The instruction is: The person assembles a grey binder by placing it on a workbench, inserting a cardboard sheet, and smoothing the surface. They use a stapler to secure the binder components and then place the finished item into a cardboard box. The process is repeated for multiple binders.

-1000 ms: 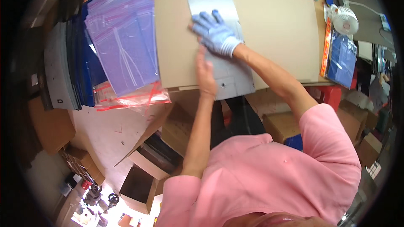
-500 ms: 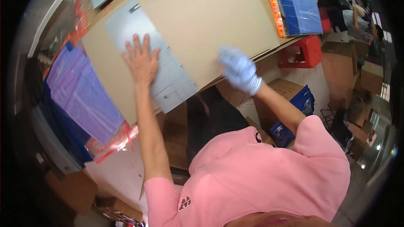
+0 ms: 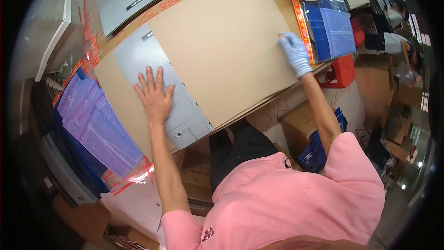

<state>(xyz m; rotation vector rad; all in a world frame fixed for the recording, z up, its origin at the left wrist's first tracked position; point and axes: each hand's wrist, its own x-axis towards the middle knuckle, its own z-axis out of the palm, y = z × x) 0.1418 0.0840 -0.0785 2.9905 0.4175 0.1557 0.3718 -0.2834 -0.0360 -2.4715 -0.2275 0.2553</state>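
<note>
From my remote place, I am taking the cardboard sheet [image 3: 226, 41] as my landmark. The grey panel [image 3: 180, 102] is lying on its left part, with one end reaching the sheet's near edge. My bare left hand [image 3: 156, 102] is pressing on this panel, with fingers spread. My gloved right hand [image 3: 296, 55] is resting at the sheet's right edge, with fingers bending; whether they are pinching the edge, I cannot tell.

I am worrying that the sheet could be sliding or buckling if the right hand is pulling while the left is bearing down. The panel could then be turning askew, or slipping over the near edge, because only one palm is steadying it.

Compared with half a second ago, the right hand is no longer hovering by the sheet's near edge; it is now staying at the right one. The left hand is keeping its spread on the panel.
</note>
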